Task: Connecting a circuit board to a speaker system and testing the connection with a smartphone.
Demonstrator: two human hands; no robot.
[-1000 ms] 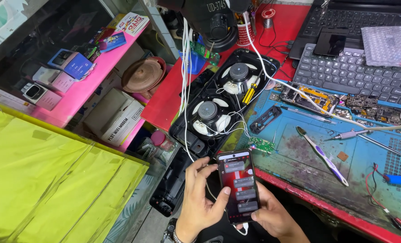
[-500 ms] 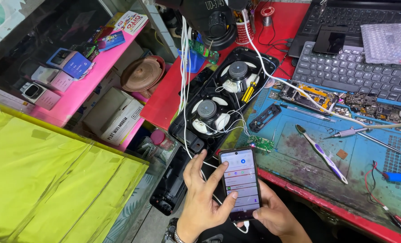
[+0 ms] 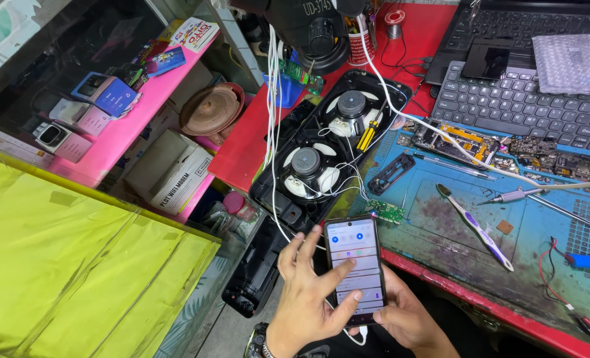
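Note:
A black smartphone (image 3: 355,265) with a lit screen showing light panels is held upright over the bench's front edge. My right hand (image 3: 411,319) grips it from below and the right side. My left hand (image 3: 308,298) lies against its left side, fingers spread, with the thumb resting on the lower part of the screen. A white cable (image 3: 354,339) hangs from the phone's bottom end. Just beyond the phone lies an opened black speaker housing (image 3: 321,146) with two round drivers and loose wires.
A small green circuit board (image 3: 386,211), a toothbrush (image 3: 475,227), tweezers and a dismantled phone (image 3: 455,140) lie on the blue work mat (image 3: 540,265). A keyboard (image 3: 527,109) and laptop are behind. A pink shelf (image 3: 109,139) with boxes and a yellow-green glass top (image 3: 63,265) are left.
The phone's screen went from a dark, reddish picture to light panels. My left hand shifted from beside the phone onto it, thumb now on the screen.

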